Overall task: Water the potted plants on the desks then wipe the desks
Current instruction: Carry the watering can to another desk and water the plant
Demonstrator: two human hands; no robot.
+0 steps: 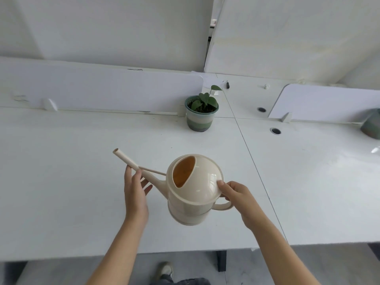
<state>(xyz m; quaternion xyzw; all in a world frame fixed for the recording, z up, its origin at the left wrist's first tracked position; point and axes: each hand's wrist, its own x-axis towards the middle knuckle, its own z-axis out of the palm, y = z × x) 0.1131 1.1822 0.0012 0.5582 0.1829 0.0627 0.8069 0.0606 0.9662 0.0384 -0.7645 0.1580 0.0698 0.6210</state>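
Note:
A cream watering can (pixel 193 192) hangs above the white desk (pixel 61 161), spout pointing up and to the left. My right hand (pixel 236 197) grips its handle, thumb on the lid. My left hand (pixel 135 192) supports the spout from below with fingers loosely spread against it. A small green plant in a striped green pot (pixel 200 115) stands at the back of the desk, well beyond the can. A second dark green pot (pixel 372 124) is cut off at the right edge.
White divider panels (pixel 102 89) run along the desk's back edge. Two round cable holes (pixel 275 131) sit in the right desk. A seam (pixel 253 157) separates the two desks. My shoe shows on the floor below the front edge.

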